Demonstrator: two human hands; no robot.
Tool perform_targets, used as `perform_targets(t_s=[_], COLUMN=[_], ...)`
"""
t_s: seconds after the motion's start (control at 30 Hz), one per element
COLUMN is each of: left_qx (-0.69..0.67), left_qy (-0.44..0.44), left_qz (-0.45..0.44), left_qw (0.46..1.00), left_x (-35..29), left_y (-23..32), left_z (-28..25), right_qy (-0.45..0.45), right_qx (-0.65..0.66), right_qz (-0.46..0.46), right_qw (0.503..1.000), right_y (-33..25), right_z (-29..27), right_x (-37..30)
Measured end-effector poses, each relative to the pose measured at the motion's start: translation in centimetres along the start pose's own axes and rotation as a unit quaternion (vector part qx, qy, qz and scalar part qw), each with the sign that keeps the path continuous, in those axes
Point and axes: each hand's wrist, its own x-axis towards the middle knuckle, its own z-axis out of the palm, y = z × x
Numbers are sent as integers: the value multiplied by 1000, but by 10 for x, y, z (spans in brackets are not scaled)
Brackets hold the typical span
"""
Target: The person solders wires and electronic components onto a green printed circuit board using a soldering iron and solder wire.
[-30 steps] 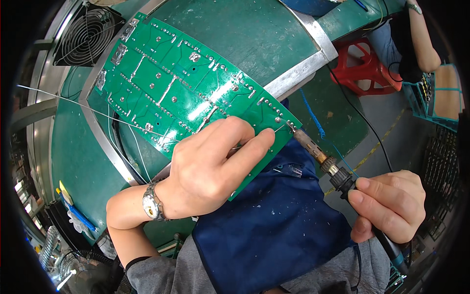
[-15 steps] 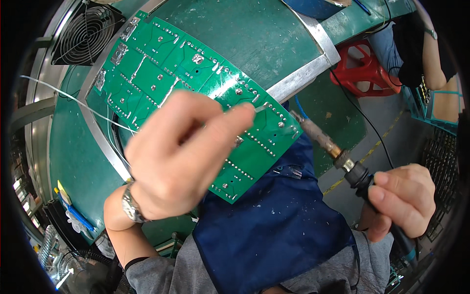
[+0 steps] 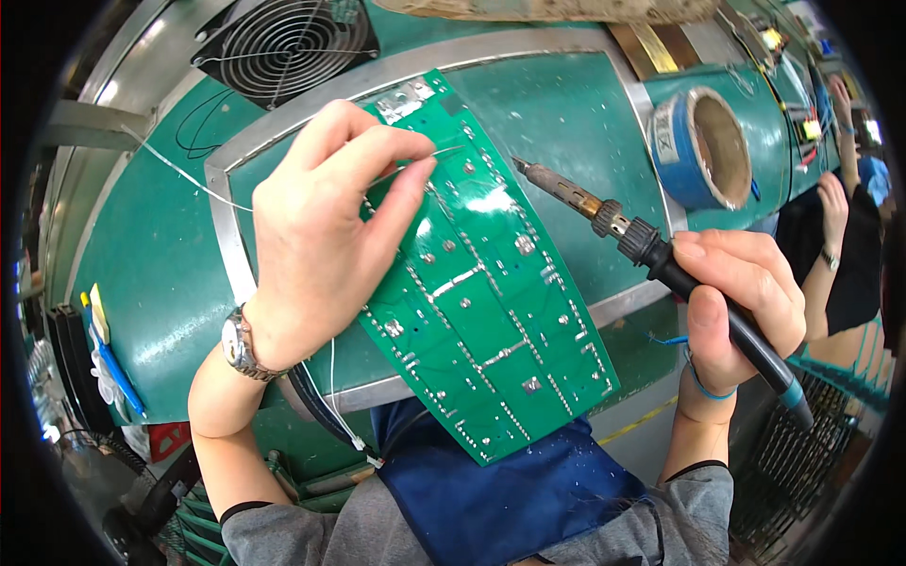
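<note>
A green circuit board (image 3: 486,316), solder side up, lies tilted across the bench's near edge. It carries rows of shiny solder joints. Over its far left part, my left hand (image 3: 321,212) pinches a thin solder wire (image 3: 450,151) between thumb and forefinger; the wire's tip hovers at the joints, and I cannot tell whether it touches. My right hand (image 3: 755,292) is wrapped round the black handle of a soldering iron (image 3: 628,226). Its dark tip points at the far right edge of the board, apart from it and from the wire.
A black fan (image 3: 293,47) with a wire guard stands at the back left. To the right sits a large tape roll (image 3: 698,146) with a blue outside. A metal strip (image 3: 217,217) frames the green bench. Another person's arm (image 3: 828,222) shows at far right.
The view has shifted and the board sits at a different angle. My left hand has gone with the wire to the board's far end. The iron's tip has moved up from the near right corner.
</note>
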Motion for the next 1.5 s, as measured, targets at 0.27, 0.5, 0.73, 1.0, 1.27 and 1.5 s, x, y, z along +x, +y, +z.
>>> perform_targets(t_s=[0.27, 0.5, 0.73, 1.0, 1.27, 1.5], left_qx=[-37, -51, -40, -53, -66, -74], left_qy=[11, 8, 13, -12, -26, -25], left_qz=[-7, 12, -4, -6, 8, 28], left_qw=[999, 999, 999, 999, 997, 997], left_x=[5, 2, 2, -1, -4, -4], left_y=[-11, -19, -13, -4, -5, -3], left_z=[10, 18, 14, 8, 16, 18], right_qy=[-28, -49, -51, 3, -14, -51], right_qx=[-11, -26, -32, -31, -36, -43], right_qz=[-28, -47, -54, -32, 12, -56], right_qw=[999, 997, 997, 999, 999, 996], right_y=[10, 6, 3, 7, -1, -1], right_z=[18, 27, 29, 15, 21, 17], right_x=[30, 37, 39, 18, 15, 21])
